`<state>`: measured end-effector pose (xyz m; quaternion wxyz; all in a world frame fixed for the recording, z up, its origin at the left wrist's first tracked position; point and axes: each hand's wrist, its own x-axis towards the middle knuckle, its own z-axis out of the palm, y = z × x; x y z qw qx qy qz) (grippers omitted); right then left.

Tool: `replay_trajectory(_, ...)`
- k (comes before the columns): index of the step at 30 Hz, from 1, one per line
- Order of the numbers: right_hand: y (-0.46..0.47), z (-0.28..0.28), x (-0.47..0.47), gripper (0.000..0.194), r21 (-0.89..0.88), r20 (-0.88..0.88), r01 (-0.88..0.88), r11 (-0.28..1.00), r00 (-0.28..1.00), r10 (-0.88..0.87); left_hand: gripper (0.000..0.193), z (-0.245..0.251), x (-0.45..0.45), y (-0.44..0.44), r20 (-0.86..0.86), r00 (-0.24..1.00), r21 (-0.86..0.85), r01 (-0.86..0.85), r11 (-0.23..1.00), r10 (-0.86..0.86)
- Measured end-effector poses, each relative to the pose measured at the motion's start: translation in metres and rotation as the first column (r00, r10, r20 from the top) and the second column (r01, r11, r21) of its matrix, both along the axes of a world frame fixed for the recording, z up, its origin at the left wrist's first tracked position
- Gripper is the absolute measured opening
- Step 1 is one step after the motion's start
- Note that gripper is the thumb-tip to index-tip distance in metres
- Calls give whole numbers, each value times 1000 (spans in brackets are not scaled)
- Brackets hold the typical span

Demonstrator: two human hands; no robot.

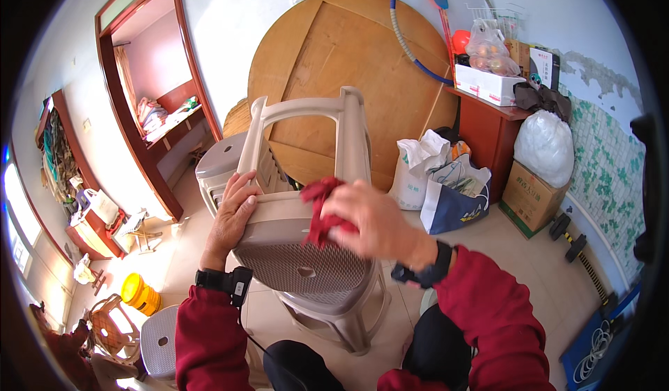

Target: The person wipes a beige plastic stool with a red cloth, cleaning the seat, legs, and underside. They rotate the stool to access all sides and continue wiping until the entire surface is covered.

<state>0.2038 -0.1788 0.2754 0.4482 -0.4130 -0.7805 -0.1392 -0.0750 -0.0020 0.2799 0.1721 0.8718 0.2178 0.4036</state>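
A beige-brown plastic stool point(279, 229) is tipped over in front of me, its legs pointing up and away. Below it is a textured seat point(272, 268) with a central hole, on legs that reach the floor; I cannot tell exactly how the two parts meet. My left hand point(232, 213) grips the tipped stool's upper left side, its fingers lying over the base of a leg. In my right hand point(366, 218), blurred, is a crumpled red cloth point(319, 208), pressed against or just over the stool's upper right edge.
Behind stand another plastic stool point(222, 153) and a round wooden tabletop point(313, 67) leaning on the wall. To the right are a white sack point(413, 176), a blue bag point(454, 208), a cardboard box point(533, 197) and dumbbells point(567, 237). A grey stool point(159, 341) and yellow bucket point(140, 292) sit lower left, near another person point(68, 338).
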Motion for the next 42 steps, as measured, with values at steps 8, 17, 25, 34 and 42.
replay_trajectory(8,108,52,79,21,-264,24,399,878,913,-408,20,4,5,6,-4,1000,-30,8,1000,-8)
replay_trajectory(17,41,28,72,26,-108,167,16,994,986,3,19,8,-1,-10,-36,999,-28,26,999,-27)
replay_trajectory(25,193,71,133,35,-379,-31,295,877,943,-331,22,10,-2,-1,-35,998,-114,-48,992,44)
replay_trajectory(34,161,46,106,27,-137,57,139,981,990,-132,22,4,-6,4,32,998,-179,-45,983,51)
replay_trajectory(42,0,-1,50,36,13,-1,-5,1000,1000,5,46,6,14,-20,221,975,-238,45,970,9)
